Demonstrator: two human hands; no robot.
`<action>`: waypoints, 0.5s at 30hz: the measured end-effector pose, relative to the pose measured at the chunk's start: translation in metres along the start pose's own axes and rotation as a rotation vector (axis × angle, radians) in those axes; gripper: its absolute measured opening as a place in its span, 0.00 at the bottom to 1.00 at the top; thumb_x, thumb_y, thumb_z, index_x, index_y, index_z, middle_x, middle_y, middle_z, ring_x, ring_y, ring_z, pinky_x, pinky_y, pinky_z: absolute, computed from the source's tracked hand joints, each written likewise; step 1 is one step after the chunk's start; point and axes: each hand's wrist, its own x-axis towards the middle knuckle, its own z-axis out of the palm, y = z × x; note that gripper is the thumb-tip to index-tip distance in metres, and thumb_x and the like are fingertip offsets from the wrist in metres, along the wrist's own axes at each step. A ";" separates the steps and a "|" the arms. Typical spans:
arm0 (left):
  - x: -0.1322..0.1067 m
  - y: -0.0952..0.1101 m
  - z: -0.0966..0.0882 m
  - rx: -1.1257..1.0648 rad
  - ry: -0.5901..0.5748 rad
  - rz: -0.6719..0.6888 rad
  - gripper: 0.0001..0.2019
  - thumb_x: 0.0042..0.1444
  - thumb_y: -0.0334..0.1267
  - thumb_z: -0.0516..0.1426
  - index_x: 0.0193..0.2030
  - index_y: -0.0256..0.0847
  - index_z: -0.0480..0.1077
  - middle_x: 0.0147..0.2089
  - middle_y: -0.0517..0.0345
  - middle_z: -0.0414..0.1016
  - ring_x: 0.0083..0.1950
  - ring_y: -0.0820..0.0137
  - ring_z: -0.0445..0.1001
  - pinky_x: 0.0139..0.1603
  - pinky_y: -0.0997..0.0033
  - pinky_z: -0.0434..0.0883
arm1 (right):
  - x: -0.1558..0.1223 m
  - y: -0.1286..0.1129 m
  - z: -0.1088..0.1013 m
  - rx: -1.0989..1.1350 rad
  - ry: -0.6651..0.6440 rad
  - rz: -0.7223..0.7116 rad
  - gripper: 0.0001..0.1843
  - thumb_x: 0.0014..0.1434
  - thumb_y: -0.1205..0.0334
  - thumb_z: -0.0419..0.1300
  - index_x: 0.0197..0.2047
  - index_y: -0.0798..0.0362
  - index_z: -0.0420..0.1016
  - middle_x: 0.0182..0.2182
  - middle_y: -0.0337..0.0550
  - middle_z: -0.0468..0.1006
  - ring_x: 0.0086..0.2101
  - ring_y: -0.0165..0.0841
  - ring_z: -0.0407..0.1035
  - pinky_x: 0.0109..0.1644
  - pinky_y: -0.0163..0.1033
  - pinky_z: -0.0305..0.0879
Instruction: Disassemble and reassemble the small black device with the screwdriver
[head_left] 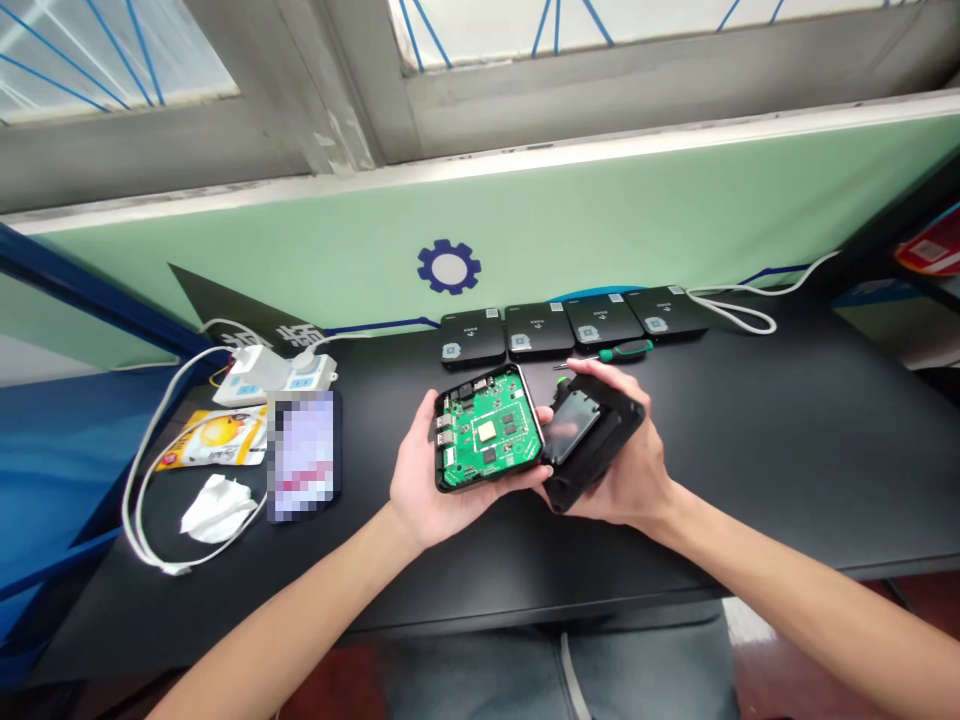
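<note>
My left hand [431,500] holds an opened black box with a green circuit board [499,425] facing up; ports line its left side. In my right hand [637,460] is the black cover [592,440] of the box, tilted, its inner side with a shiny metal plate turned towards the board. The cover's lower left edge is close to the box at my left fingertips; whether they touch I cannot tell. Behind my right hand lies a green and black screwdriver [628,351] on the black table. A small green thing beside the cover is mostly hidden.
Several closed black boxes [540,331] stand in a row by the green wall panel. On the left are a white power strip [277,375], a yellow snack packet [214,437], a crumpled tissue [218,509], a phone [304,455] and a looped white cable [131,510]. Another white cable [750,318] lies back right.
</note>
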 end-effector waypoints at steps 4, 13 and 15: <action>0.002 0.003 -0.002 0.032 -0.030 0.032 0.44 0.79 0.66 0.39 0.85 0.32 0.57 0.73 0.24 0.75 0.64 0.32 0.83 0.48 0.37 0.86 | 0.004 0.005 -0.007 0.148 0.046 0.329 0.58 0.53 0.45 0.81 0.80 0.43 0.60 0.65 0.56 0.77 0.56 0.55 0.79 0.64 0.65 0.76; 0.001 0.004 -0.003 0.058 -0.033 0.049 0.42 0.79 0.61 0.45 0.89 0.34 0.49 0.81 0.24 0.65 0.78 0.28 0.70 0.72 0.23 0.69 | 0.036 0.010 -0.025 0.939 0.123 1.007 0.47 0.68 0.16 0.50 0.64 0.48 0.81 0.50 0.56 0.90 0.45 0.50 0.85 0.45 0.52 0.81; 0.001 0.004 -0.004 0.071 -0.059 0.012 0.45 0.78 0.66 0.45 0.88 0.33 0.50 0.81 0.24 0.64 0.77 0.25 0.70 0.76 0.21 0.63 | 0.042 0.007 -0.028 1.014 0.109 1.052 0.47 0.69 0.16 0.48 0.62 0.48 0.83 0.50 0.57 0.90 0.43 0.50 0.85 0.42 0.51 0.81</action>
